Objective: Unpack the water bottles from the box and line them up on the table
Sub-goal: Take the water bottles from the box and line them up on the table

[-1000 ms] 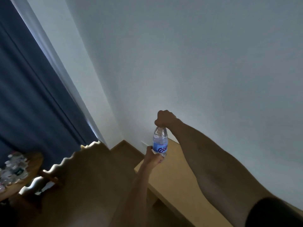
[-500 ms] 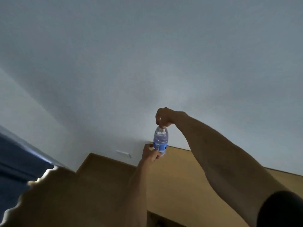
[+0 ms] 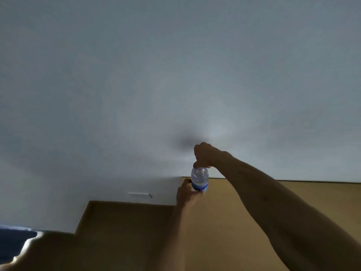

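A small clear water bottle [image 3: 199, 178] with a blue label stands upright at the far left corner of the light wooden table [image 3: 254, 212], close to the white wall. My right hand [image 3: 204, 155] is closed over its cap from above. My left hand [image 3: 186, 192] grips its lower body on the left side, covering the base. Both arms reach far forward. The box and the other bottles are out of view.
A white wall [image 3: 175, 85] fills most of the view right behind the table. A lower wooden surface [image 3: 121, 222] lies left of the table, with a small white wall plate [image 3: 139, 195] above it. A dark blue curtain [image 3: 11, 239] edges in at bottom left.
The view has swung right and up, so the curtain and the round side table with bottles have left the frame. Both hands have stayed on the bottle, which sits a little lower at the table's corner.
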Motion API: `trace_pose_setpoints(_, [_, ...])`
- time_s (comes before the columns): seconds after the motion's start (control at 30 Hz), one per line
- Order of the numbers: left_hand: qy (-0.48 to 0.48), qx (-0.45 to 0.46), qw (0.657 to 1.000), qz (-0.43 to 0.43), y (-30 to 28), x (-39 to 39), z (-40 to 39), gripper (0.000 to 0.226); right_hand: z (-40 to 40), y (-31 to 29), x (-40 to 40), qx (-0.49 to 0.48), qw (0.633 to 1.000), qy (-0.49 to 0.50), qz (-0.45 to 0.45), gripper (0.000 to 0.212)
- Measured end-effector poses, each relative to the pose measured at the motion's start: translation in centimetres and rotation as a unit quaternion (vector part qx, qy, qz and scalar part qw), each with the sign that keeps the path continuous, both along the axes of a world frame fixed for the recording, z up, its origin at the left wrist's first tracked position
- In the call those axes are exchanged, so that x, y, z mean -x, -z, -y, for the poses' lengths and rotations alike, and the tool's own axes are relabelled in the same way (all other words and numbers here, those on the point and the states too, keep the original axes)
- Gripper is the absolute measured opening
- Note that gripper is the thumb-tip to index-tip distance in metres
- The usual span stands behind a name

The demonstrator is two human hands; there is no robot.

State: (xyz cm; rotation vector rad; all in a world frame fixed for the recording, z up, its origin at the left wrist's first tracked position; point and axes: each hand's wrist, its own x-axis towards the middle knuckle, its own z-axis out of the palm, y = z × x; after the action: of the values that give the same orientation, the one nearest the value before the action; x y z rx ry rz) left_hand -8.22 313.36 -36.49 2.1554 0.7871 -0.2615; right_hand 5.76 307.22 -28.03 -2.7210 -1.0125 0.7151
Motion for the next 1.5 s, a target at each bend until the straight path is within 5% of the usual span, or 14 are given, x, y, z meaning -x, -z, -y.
trace_pose_setpoints(0.23, [0.026,-0.001,0.997,-0.067,5.0,-2.1,-2.3,0.048,-0.3,5.8,-1.1,-0.057,0.996,0.06,0.025,0.032])
trace_pose_setpoints(0.57, [0.017,-0.002,0.999,-0.044,8.5,-3.0,-3.1,0.043,-1.4,9.8,-0.4,-0.069,0.993,0.088,0.023,0.022])
trace_pose_setpoints(0.9, [0.029,0.001,0.999,0.017,9.6,-3.8,-4.1,0.037,-2.0,9.8,-0.4,-0.056,0.996,0.052,0.046,0.017])
trace_pose_setpoints(1.5, [0.028,0.031,0.999,-0.014,10.0,-3.5,-5.1,0.033,-3.1,9.2,1.3,-0.04,0.995,0.081,0.037,0.009])
